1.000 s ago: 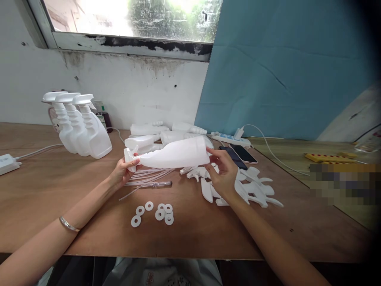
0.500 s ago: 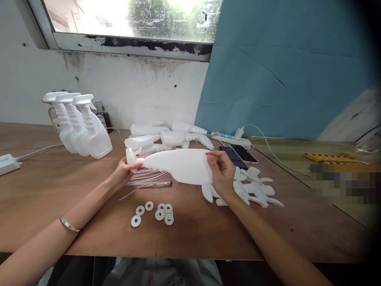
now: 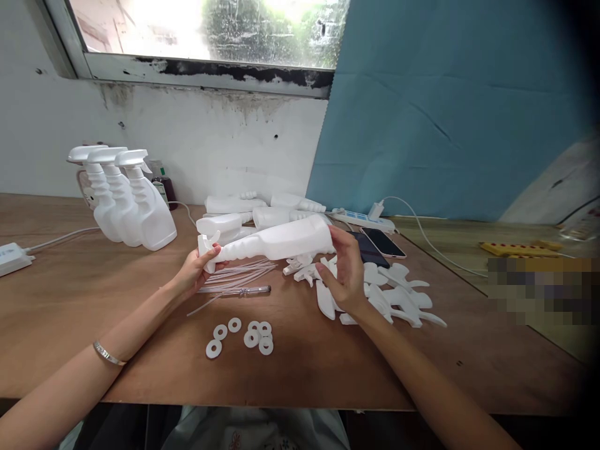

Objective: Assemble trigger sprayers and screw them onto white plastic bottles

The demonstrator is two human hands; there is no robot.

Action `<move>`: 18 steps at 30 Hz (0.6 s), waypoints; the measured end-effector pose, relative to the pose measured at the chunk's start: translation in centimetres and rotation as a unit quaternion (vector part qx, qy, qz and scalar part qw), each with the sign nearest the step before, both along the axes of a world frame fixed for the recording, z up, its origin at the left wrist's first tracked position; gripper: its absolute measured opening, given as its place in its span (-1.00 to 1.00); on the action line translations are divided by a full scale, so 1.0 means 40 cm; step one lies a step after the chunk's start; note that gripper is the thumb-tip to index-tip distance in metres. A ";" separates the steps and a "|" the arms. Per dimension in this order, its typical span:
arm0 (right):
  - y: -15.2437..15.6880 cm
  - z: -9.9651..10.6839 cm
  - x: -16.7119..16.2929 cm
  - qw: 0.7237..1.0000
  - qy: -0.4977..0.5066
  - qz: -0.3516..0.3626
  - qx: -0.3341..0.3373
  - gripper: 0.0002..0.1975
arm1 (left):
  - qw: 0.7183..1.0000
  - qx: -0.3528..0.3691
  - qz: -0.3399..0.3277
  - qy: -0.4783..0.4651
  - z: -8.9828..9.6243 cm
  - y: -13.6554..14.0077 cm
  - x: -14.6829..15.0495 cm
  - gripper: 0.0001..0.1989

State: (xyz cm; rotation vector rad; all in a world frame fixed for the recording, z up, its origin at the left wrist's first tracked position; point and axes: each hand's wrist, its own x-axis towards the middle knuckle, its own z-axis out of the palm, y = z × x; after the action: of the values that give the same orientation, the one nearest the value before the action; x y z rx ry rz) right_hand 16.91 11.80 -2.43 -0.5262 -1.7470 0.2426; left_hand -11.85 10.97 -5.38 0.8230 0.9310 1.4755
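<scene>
A white spray bottle (image 3: 281,242) lies tilted in the air above the table, its ribbed neck to the left and its base raised to the right. My left hand (image 3: 199,265) is closed on the white trigger sprayer (image 3: 205,249) at the bottle's neck end. At the other end, my right hand (image 3: 344,269) has its thumb spread away from the bottle while its fingers touch the base from behind. Below the bottle are thin clear tubes (image 3: 244,275) and a pen (image 3: 248,290). Several white ring washers (image 3: 214,349) lie nearer to me.
Three spray bottles (image 3: 157,215) with sprayers stand at the left. More bottles (image 3: 225,225) lie behind the held one. Loose sprayer heads (image 3: 398,294) are piled right of my right hand. Two phones (image 3: 383,242), a power strip (image 3: 363,220) and cables lie at the back right.
The bottle has turned about its long axis, and its base has risen. My right thumb has come off its side. The left hand keeps its grip on the trigger sprayer.
</scene>
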 end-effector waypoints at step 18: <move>-0.009 -0.009 -0.012 0.987 -0.020 -0.064 0.146 -0.46 | 0.998 -0.034 -0.013 -0.046 0.001 -0.002 0.013 -0.90</move>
State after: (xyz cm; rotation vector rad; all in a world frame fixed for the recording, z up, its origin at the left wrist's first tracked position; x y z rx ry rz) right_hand 16.45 11.46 -2.77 -0.4297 -1.7427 -0.1149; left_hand -11.31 10.90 -5.33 0.7093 0.8936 1.4392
